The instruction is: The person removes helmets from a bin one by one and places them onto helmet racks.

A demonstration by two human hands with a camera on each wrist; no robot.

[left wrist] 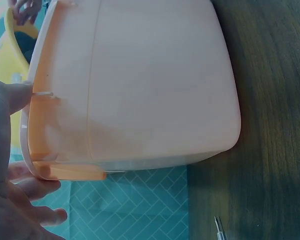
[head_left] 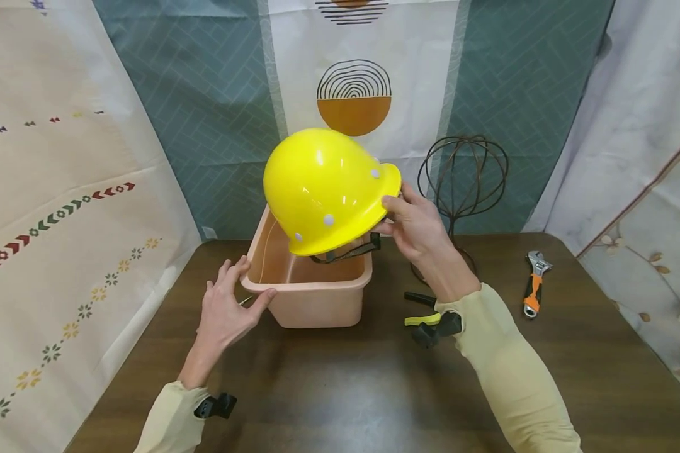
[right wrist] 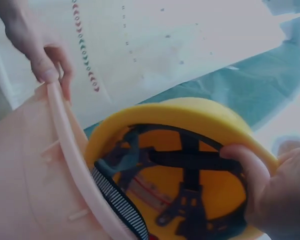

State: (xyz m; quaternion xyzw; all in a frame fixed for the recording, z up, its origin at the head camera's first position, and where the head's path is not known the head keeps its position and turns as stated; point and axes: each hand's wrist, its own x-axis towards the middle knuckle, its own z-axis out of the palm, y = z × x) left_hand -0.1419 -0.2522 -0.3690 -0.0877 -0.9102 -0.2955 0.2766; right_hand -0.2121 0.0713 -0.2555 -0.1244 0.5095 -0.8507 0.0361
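Observation:
My right hand (head_left: 416, 223) grips a yellow hard hat (head_left: 325, 182) by its brim, thumb on one side and fingers on the other. The hat is tilted above a pink plastic tub (head_left: 317, 308), its dark chin strap hanging below. Black webbing and a headband (right wrist: 190, 165) line the inside of the hat in the right wrist view. At the tub's near left corner, my left hand (head_left: 226, 305) holds the rim (left wrist: 26, 125) between thumb and fingers. The tub stands on the table, and the hat hides part of its opening.
A wire whisk-shaped frame (head_left: 464, 176) stands behind my right hand. An adjustable wrench (head_left: 535, 283) with an orange and black handle lies at the right. Black and yellow-green handles (head_left: 422, 319) show beside my right wrist. A thin metal tool tip (left wrist: 219, 229) lies left of the tub.

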